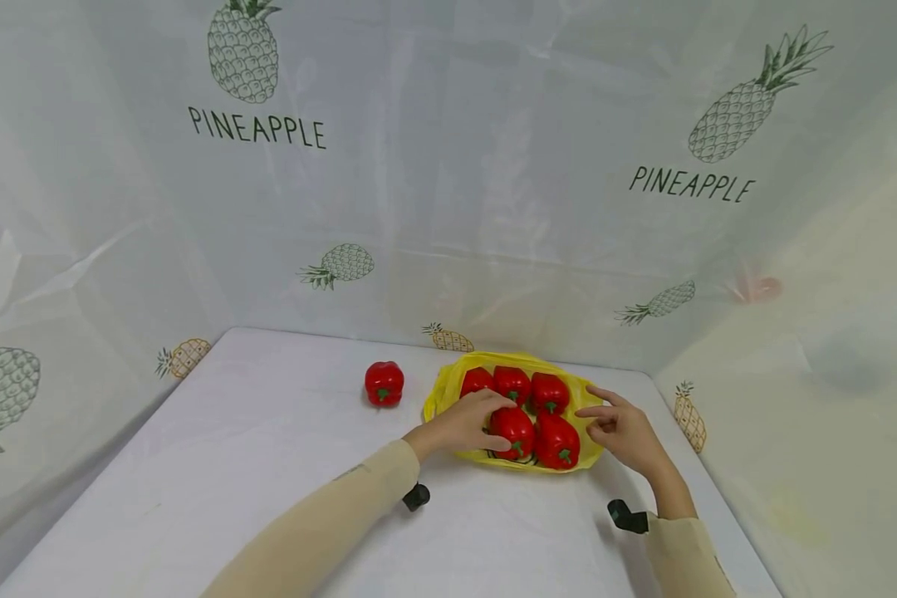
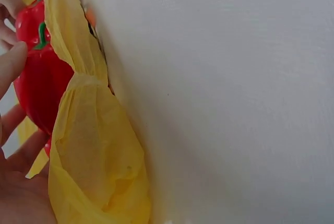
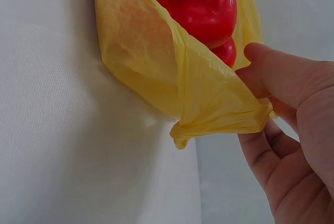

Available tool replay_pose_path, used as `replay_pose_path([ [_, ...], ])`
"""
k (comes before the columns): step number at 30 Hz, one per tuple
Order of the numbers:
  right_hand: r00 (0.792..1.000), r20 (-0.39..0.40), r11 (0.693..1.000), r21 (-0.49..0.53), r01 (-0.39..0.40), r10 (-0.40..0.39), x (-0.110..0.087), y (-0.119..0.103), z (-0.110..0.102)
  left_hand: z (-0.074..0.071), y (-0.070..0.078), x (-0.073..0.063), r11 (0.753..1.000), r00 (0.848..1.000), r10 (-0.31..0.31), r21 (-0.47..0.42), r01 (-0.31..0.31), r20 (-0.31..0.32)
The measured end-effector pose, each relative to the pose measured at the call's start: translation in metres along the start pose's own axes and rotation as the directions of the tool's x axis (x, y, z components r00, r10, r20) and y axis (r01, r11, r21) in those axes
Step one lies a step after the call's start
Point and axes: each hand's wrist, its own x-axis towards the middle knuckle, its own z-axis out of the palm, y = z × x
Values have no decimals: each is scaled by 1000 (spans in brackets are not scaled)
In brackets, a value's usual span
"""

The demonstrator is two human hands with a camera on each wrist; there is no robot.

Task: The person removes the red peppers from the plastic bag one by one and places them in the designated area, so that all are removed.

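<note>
A yellow plastic bag (image 1: 523, 360) lies spread wide at the back of the table with several red bell peppers inside. My left hand (image 1: 465, 423) reaches in from the left and grips the front-left bell pepper (image 1: 519, 430), thumb on the near side, fingers over the top. In the left wrist view that red bell pepper (image 2: 39, 80) sits between thumb and fingers, beside the bag's gathered side (image 2: 99, 145). At the right edge, my right hand (image 1: 629, 433) holds the bag's corner (image 3: 229, 106) between thumb and fingers. Another bell pepper (image 1: 556, 440) lies beside the gripped one.
One more red bell pepper (image 1: 384, 384) stands on the white table (image 1: 269, 465), left of the bag. A pineapple-printed curtain (image 1: 478, 183) hangs behind the table and along its sides. Black wrist pieces (image 1: 628, 517) show at both sleeves.
</note>
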Motion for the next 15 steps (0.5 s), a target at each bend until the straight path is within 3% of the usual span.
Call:
replay_pose_path([
  [15,1000,11,1000,0,-24,24,2,-2,-1,8,6,7,1000,1000,-25,-9,25,-14],
])
